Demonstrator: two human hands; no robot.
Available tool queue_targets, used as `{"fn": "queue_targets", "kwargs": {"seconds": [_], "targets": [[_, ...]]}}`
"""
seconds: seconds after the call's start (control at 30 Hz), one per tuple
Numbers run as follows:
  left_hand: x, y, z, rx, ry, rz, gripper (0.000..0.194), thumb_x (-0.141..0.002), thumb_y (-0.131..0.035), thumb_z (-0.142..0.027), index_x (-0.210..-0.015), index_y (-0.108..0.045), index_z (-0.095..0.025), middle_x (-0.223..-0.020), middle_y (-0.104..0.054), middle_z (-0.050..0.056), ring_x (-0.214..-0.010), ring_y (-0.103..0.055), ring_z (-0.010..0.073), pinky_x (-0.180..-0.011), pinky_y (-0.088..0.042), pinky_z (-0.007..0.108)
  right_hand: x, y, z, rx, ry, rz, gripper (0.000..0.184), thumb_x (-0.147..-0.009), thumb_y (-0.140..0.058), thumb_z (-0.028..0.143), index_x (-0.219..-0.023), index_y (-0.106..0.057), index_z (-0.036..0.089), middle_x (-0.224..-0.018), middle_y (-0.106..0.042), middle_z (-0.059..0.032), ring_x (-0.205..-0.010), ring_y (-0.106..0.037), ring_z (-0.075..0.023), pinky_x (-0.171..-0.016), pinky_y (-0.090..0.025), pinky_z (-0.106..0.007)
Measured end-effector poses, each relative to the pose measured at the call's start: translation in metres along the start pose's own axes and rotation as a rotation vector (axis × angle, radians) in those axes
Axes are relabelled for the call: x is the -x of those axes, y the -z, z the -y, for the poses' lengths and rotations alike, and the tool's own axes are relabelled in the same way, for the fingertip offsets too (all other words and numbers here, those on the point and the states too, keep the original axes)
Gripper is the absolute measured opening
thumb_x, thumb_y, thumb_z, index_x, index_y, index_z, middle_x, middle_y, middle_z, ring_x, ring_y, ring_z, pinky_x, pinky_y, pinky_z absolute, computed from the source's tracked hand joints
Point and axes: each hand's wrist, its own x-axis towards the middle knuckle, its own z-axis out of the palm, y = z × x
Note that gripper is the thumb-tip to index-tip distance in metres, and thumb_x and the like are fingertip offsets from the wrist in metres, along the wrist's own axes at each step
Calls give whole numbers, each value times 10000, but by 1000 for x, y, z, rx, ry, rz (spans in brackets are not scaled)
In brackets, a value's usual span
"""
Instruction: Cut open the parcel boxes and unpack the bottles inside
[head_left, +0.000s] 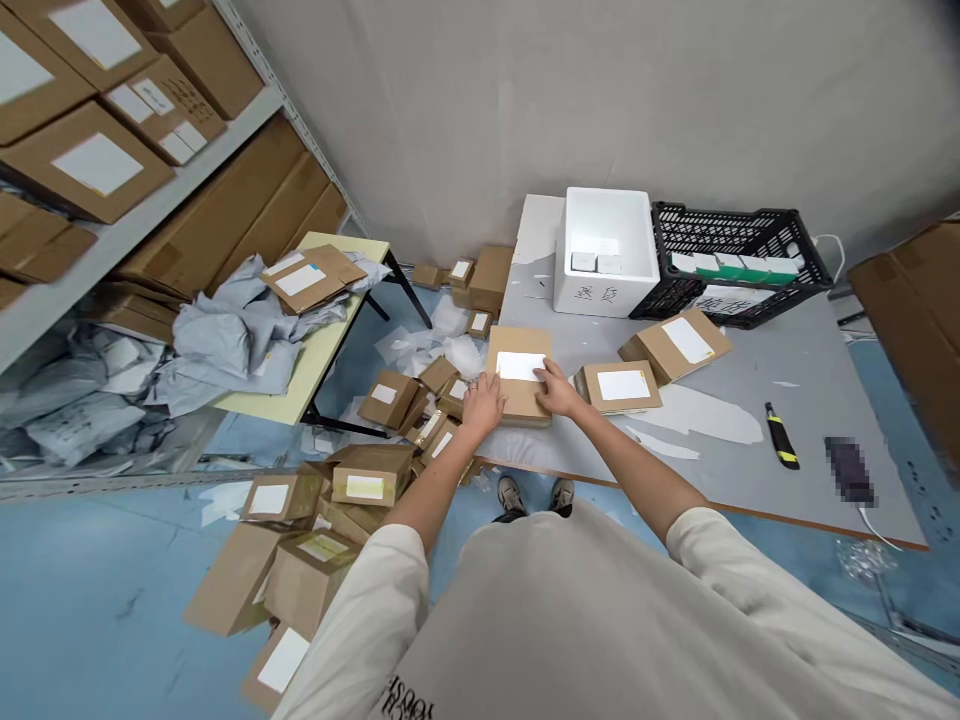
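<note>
The person's left hand (482,405) and right hand (559,390) both meet a flat kraft-cardboard box with a white rectangular label (517,400), which lies near the front edge of the grey worktop (750,480); neither hand is clenched; the left fingers (474,392) lie loosely spread against the box's lower left corner, while the right fingers (541,372) rest extended on its top, reaching the label's lower right corner; no closed grip shows on either side.

Just to the right of the right hand lies a second labelled kraft box (622,387); a third labelled kraft box (675,345) sits beyond it, tilted up on something at its lower edge; towards the back edge of the worktop stand a white foam container (600,290) holding small white cartons (596,263) and a black plastic crate (731,225) holding white-and-green packages (735,266); a black-and-yellow utility knife (781,436) lies near the right edge, beside a dark object too blurred to tell (849,468).

Loose kraft boxes (371,475) are heaped on the blue floor (105,570) off the worktop's left edge; further left, a pale yellow folding table (322,340) carries crumpled grey mailing bags (232,335), and grey metal shelving (142,190) holds large cardboard cartons (97,160).
</note>
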Motion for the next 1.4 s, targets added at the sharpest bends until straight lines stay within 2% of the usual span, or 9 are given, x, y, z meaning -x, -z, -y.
{"fn": "queue_targets", "kwargs": {"seconds": [0.23, 0.4, 0.5, 0.63, 0.8, 0.93, 1.03, 1.17, 1.4], "targets": [[-10, 5, -5, -14, 49, 65, 605, -1010, -477, -303, -1599, -361, -229, -1629, -322, 207, -1400, -447, 364, -1126, -401, 516, 10, 0, -3, -31, -2, 4, 703, -813, -670, 197, -1501, -543, 130, -1716, -248, -154, -1575, -273, -329, -1281, -280, -444], [-6, 9, -27, -43, 69, 3, 621, -944, -525, -198, -1555, -418, -223, -1669, -283, 208, -1507, -324, 370, -1179, -315, 579, 28, 17, -26, -64, 32, -15, 558, -872, -634, 207, -1429, -611, 197, -1656, -381, -137, -1499, -419, -315, -1216, -383, -481], [-5, 6, -63, -41, -18, -69, 616, -911, -534, -171, -1521, -459, -219, -1703, -230, 182, -1565, -223, 352, -1212, -261, 584, 46, 38, -57, -27, 13, -63, 463, -912, -601, 215, -1371, -649, 174, -1580, -468, -167, -1463, -460, -307, -1212, -377, -488], [-13, -8, -136, -12, -159, -87, 577, -932, -506, -201, -1507, -483, -244, -1705, -252, 134, -1579, -206, 310, -1241, -228, 546, 75, 77, -107, 54, -30, -95, 423, -901, -590, 183, -1313, -684, 157, -1502, -530, -166, -1423, -489, -295, -1208, -376, -449], [-35, -43, -226, 61, -242, 81, 599, -938, -483, -186, -1535, -446, -215, -1683, -305, 149, -1546, -288, 303, -1236, -262, 514, 107, 123, -162, 167, -108, -44, 408, -919, -566, 175, -1309, -679, 141, -1477, -556, -165, -1366, -522, -298, -1170, -402, -419], [-44, -72, -266, 33, -247, 196, 648, -938, -449, -145, -1579, -379, -206, -1697, -292, 160, -1569, -255, 296, -1248, -241, 533, 127, 143, -183, 232, -78, 24, 370, -954, -511, 169, -1285, -676, 172, -1400, -623, -125, -1268, -586, -263, -1096, -454, -370], [-43, -81, -275, -35, -213, 242, 681, -935, -435, -127, -1606, -325, -166, -1726, -221, 169, -1587, -214, 298, -1258, -212, 535, 136, 147, -184, 292, -81, 86, 368, -968, -501, 184, -1295, -670, 198, -1534, -535, -106, -1261, -604, -267, -1034, -493, -359], [-37, -80, -274, -89, -193, 265, 727, -927, -476, -167, -1624, -269, -158, -1732, -198, 175, -1582, -228, 303, -1253, -211, 523, 136, 145, -177, 367, -96, 120, 386, -980, -509, 214, -1342, -639, 182, -1638, -416, -124, -1250, -622, -291, -1038, -497, -386], [-20, -71, -267, -120, -175, 290, 806, -872, -560, -253, -1618, -274, -153, -1681, -293, 230, -1476, -381, 375, -1206, -214, 599, 103, 141, -173, 369, -73, 69, 366, -956, -514, 191, -1295, -639, 132, -1611, -419, -180, -1355, -549, -308, -1123, -444, -405]]}}
